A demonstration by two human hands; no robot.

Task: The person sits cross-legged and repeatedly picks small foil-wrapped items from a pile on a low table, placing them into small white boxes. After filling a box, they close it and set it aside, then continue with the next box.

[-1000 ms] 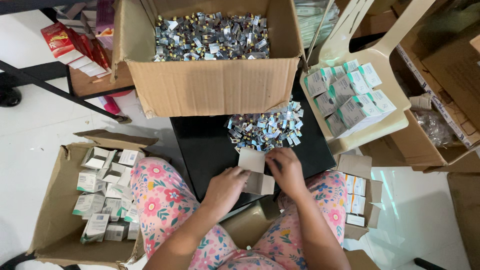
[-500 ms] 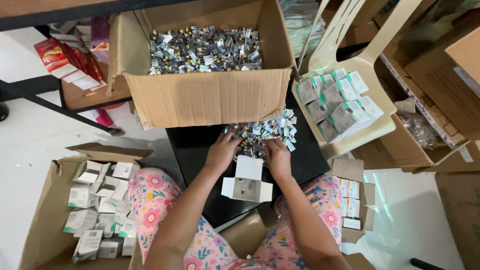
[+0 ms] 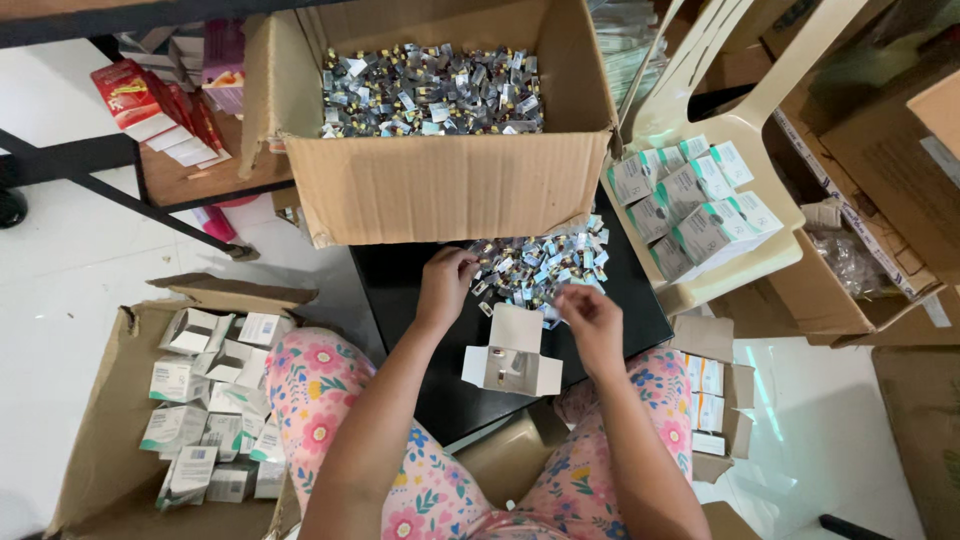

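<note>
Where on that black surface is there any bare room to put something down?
Bare black surface lies left of the left hand, and a strip right of the small open carton. It is crowded toward the big cardboard box, where the sachet pile spreads by the right hand.

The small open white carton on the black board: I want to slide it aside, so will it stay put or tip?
The carton looks like thin card with its flaps open, so it is probably light and slides easily. It seems nearly empty, so a nudge high up may tip it. The flaps would likely bend if gripped.
</note>
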